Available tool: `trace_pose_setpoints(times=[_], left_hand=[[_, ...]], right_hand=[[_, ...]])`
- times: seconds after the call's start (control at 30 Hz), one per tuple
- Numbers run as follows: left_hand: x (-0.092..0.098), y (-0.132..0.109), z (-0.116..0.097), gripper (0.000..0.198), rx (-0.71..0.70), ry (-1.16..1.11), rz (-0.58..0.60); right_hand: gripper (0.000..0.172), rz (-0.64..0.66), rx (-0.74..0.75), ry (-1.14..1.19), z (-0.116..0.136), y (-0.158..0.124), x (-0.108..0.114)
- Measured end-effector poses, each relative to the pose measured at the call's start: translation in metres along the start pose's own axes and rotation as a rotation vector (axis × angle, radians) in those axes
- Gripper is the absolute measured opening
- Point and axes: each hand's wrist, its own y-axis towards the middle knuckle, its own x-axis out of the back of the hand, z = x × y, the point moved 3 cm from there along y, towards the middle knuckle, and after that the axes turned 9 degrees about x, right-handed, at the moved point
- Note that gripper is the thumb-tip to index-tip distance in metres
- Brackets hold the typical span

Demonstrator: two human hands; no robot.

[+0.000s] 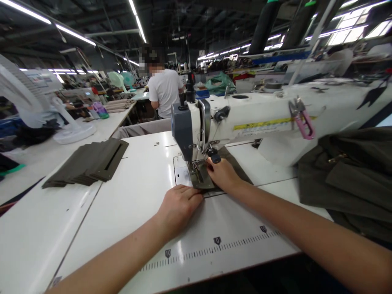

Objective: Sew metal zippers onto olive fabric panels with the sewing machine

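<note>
A dark olive fabric piece (206, 176) lies under the presser foot (196, 166) of a white and grey sewing machine (183, 130). My left hand (181, 205) is closed at the near left corner of this piece, its fingers together and the fingertips at the cloth edge. On the right side of the needle, my right hand (223, 174) is closed with bent fingers on the same cloth. A dark knob on the machine partly covers those fingertips. More olive fabric (237, 165) extends behind my right wrist.
A fanned stack of olive fabric pieces (88, 161) lies on the table's left. Pink-handled snips (303, 120) hang on the machine arm. Dark cloth (346, 175) is heaped at right. A white fan (73, 128) stands at left. A person in a white shirt (165, 92) is beyond the machine.
</note>
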Motion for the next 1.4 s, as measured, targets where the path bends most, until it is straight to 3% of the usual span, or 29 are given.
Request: trace_pose_setpoints(times=[0.17, 0.23, 0.3, 0.4, 0.6, 0.87, 1.1, 1.27, 1.4], left_hand=[[0.01, -0.011, 0.007, 0.02, 0.197, 0.006, -0.066], [0.007, -0.01, 0.01, 0.023, 0.162, -0.005, -0.02], [0.003, -0.007, 0.01, 0.024, 0.039, -0.002, 0.05], [0.0, -0.004, 0.01, 0.027, -0.087, 0.049, 0.079], [0.003, 0.002, 0.011, 0.031, -0.155, 0.121, 0.072], [0.0, 0.012, 0.018, 0.031, -0.165, 0.133, 0.074], [-0.016, 0.015, 0.034, 0.029, -0.155, 0.124, -0.016], [-0.016, 0.022, 0.04, 0.023, -0.154, 0.133, -0.063], [-0.014, 0.028, 0.043, 0.025, -0.106, 0.17, -0.026]], right_hand=[[0.016, -0.131, 0.321, 0.15, 0.011, -0.047, 0.016], [0.022, -0.159, 0.456, 0.2, 0.016, -0.062, 0.016], [0.026, -0.127, 0.505, 0.196, 0.018, -0.07, 0.014], [0.028, -0.094, 0.498, 0.187, 0.018, -0.07, 0.011], [0.027, -0.1, 0.481, 0.187, 0.016, -0.064, 0.013], [0.027, -0.058, 0.474, 0.226, 0.011, -0.052, 0.011], [0.029, -0.08, 0.474, 0.236, 0.006, -0.038, 0.009], [0.027, -0.052, 0.474, 0.255, 0.003, -0.028, 0.006], [0.026, -0.064, 0.466, 0.241, 0.0, -0.021, 0.003]])
